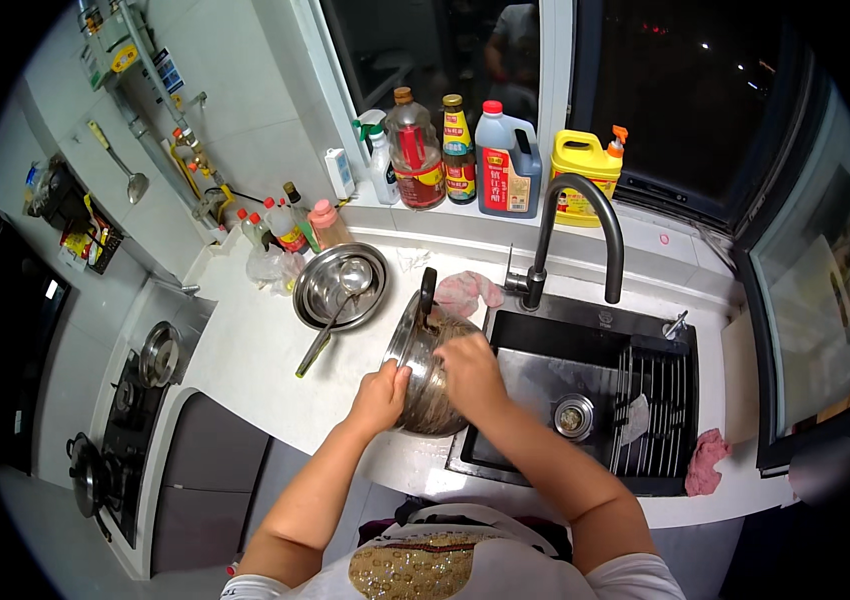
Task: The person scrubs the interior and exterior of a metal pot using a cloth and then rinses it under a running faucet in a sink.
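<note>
My left hand (pixel 381 396) reaches up from the near edge and grips the rim of the round steel pot (pixel 427 375), fingers curled and clamped on its left side. The pot is tipped on its side, resting on the white table (pixel 245 350) right at the left lip of the black sink (pixel 585 400), its black handle (pixel 428 290) pointing to the far side. My right hand (pixel 470 372) lies flat on the pot's belly, fingers pressed together against the metal; I cannot tell whether anything is under the palm.

To the far left of the pot sits a wide steel bowl (pixel 340 285) with a steel ladle (pixel 330 320) lying in it, handle hanging out toward me. A pink cloth (pixel 468 292) lies beside the black curved tap (pixel 585 235). In the sink there is a round steel drain (pixel 573 417) and a ribbed rack (pixel 655 410) on the right. Bottles of sauce and oil (pixel 445 150) line the window sill at the far side. A gas hob (pixel 130 400) stands at the far left.
</note>
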### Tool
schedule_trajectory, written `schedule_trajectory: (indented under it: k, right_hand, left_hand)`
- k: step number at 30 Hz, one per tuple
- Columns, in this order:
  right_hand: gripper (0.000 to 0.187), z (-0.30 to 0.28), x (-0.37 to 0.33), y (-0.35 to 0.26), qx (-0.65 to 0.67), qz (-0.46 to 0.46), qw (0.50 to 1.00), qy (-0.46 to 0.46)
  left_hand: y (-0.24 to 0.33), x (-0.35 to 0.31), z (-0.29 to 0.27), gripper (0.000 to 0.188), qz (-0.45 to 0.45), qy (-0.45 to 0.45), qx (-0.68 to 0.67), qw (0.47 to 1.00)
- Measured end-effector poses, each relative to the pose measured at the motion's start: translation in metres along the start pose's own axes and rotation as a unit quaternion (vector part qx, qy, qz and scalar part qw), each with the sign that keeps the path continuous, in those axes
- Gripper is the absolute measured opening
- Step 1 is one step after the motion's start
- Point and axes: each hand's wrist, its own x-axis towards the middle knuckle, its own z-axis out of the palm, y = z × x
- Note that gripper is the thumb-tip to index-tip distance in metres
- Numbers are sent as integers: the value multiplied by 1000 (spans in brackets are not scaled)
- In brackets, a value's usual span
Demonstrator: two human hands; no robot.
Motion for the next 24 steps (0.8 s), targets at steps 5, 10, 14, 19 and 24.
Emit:
schedule_trajectory:
  k: [5, 10, 14, 19, 24]
  right_hand:
    - [20, 4, 23, 15, -1, 85, 996, 12]
    - [28, 0, 24, 3, 53, 163, 985, -16]
    - [30, -2, 21, 1, 40, 145, 988, -17]
    - [30, 7, 25, 3, 38, 188, 981, 9]
    - [28, -3, 13, -12, 40, 117, 992, -8]
  left_hand:
    - [0, 3, 1, 28, 4, -13, -3, 1000]
    - [-2, 2, -2, 28, -5, -14, -6, 1000]
    - [-5, 2, 0, 28, 15, -9, -11, 1000]
    - [-3, 8, -3, 28, 24, -5, -13, 1000]
    - [-4, 4, -5, 29, 20, -18, -12, 1000]
